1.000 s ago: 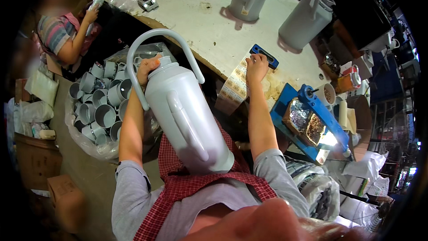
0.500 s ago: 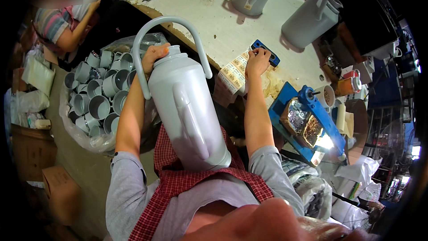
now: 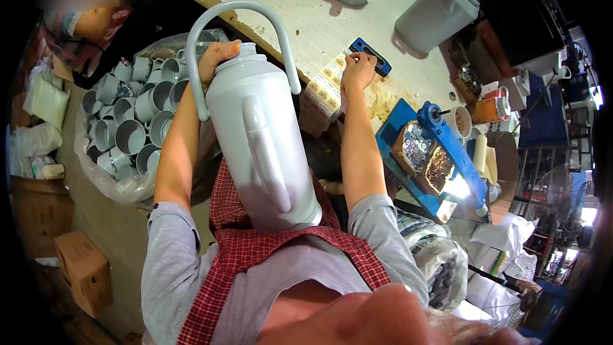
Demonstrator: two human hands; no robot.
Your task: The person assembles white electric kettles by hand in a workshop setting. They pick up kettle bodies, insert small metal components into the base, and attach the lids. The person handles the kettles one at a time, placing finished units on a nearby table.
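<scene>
Left-hand grip point(image 3: 216, 59) closes on the top of the grey flask point(image 3: 262, 147), propping it against the apron, near the surface's point(image 3: 300, 19) near edge. Right-hand grip point(image 3: 359, 67) pinches the label sheet point(image 3: 324, 84) at that edge, well apart from the flask's arched handle point(image 3: 242, 9).

Both forearms outstretched, left hand point(image 3: 216, 57) cupped, right hand point(image 3: 357, 69) pinching.

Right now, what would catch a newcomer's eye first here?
The tall pale grey flask with a looped handle fills the middle, propped against the apron, the left hand at its top. Left of it sits a bag of grey cups; the right hand touches a sheet of labels on the table.
</scene>
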